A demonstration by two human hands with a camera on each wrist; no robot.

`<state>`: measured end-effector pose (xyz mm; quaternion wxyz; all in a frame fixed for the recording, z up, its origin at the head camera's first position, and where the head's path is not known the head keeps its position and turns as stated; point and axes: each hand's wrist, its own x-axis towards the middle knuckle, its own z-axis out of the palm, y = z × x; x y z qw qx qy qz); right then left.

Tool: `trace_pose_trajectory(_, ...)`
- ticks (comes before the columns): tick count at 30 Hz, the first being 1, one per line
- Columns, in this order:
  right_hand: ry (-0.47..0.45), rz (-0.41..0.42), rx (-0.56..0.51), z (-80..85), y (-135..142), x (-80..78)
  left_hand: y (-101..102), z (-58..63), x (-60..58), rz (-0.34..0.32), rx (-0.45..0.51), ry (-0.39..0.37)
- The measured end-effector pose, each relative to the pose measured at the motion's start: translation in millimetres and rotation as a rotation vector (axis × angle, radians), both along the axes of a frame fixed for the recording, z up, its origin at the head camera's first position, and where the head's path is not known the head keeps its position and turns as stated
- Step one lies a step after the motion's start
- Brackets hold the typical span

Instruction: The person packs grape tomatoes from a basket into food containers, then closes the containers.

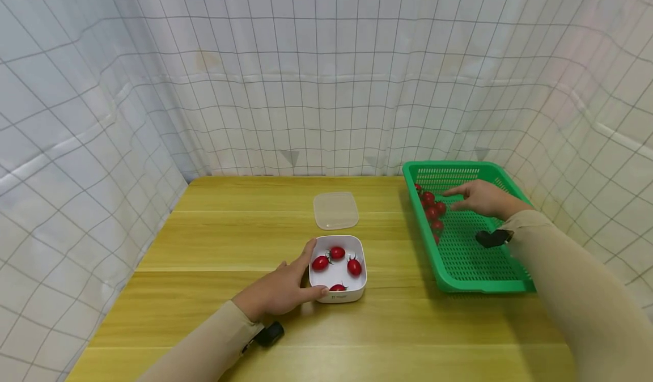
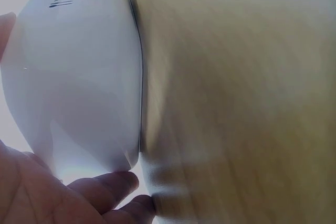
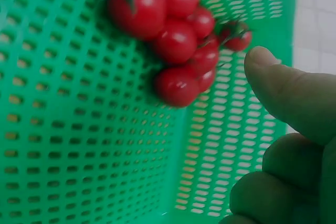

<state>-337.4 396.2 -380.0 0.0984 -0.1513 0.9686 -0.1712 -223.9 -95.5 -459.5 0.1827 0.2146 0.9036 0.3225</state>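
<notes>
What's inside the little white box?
Four red tomatoes lie inside the white box. Its near wall hides the lower part of the closest one, so that bit can't be seen.

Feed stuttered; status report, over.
Left hand grips square white plastic box, four oval red tomatoes inside. Right hand, empty, inside rectangular green plastic basket, beside more tomatoes. Nothing blocking.

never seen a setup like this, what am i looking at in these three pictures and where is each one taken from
There's no robot: a person works bare-handed. The wide picture comes from a camera on the head, the other two from small wrist cameras, one on each arm. On the wooden table sit a white container with four small tomatoes, a flat, see-through lid, and a green basket with more tomatoes. The left hand holds the container; the right hand is over the basket, with nothing visibly held.
</notes>
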Motion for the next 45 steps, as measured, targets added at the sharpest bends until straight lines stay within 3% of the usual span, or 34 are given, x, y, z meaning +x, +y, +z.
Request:
trace_pose_trajectory(7,-0.069,-0.007,0.013,-12.0,9.4,-11.4,1.4,2.9,0.9,-0.008,-0.001,-0.018)
trace_pose_trajectory(19,-0.090,0.018,0.043,-26.4,8.5,-28.8,0.5,3.7,2.8,0.010,0.009,-0.022)
trace_pose_trajectory(31,-0.076,-0.015,0.024,-36.4,8.5,-30.4,-1.4,2.1,3.7,0.038,-0.006,-0.038)
trace_pose_trajectory(45,-0.060,-0.033,0.054,-34.1,6.1,-27.3,-0.5,3.1,4.1,0.036,-0.007,-0.037)
